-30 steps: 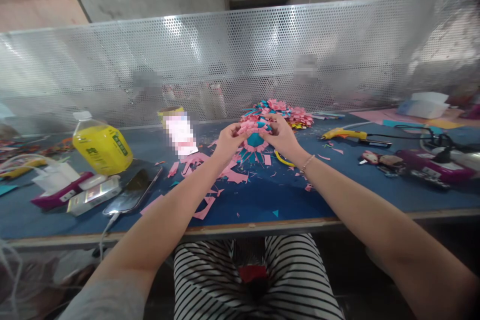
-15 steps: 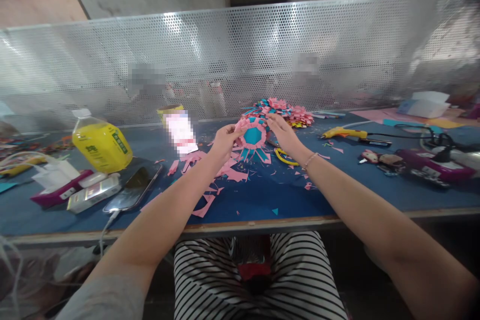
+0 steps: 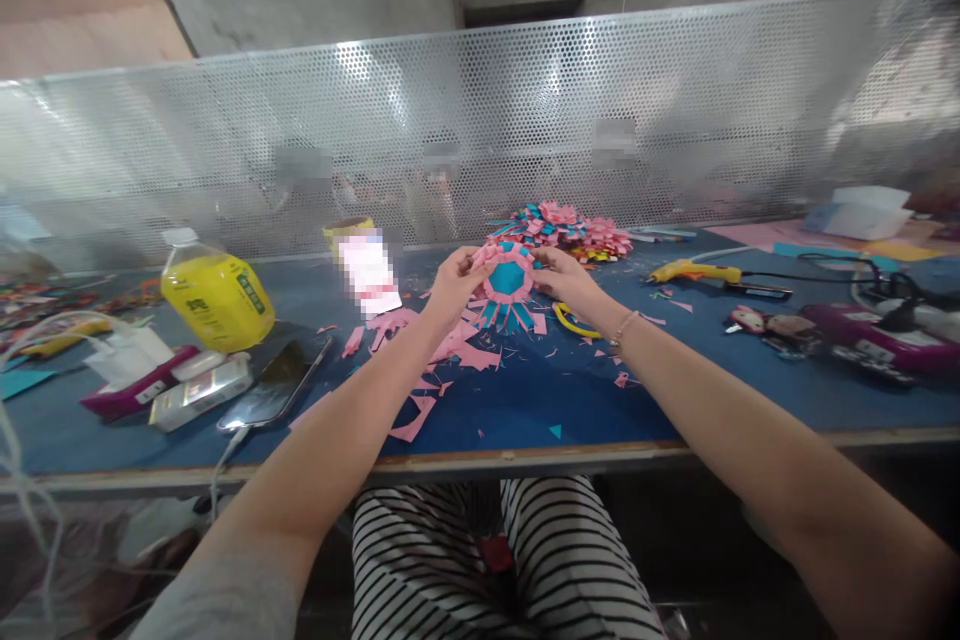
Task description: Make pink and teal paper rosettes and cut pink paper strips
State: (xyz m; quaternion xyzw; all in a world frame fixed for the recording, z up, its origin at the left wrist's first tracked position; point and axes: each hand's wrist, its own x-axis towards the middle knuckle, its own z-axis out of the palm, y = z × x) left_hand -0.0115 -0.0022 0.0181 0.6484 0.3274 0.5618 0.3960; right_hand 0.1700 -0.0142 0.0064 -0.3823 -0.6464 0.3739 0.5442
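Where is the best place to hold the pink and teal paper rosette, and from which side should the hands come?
Hold the paper rosette by its pink ring, one hand from each side, as the left hand and right hand do now. The cut strips hanging below look loose and would likely bend or tear.

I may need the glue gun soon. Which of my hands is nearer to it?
Right. The right hand grips the paper rosette just left of the glue gun; the left hand holds the rosette's far side, farther away.
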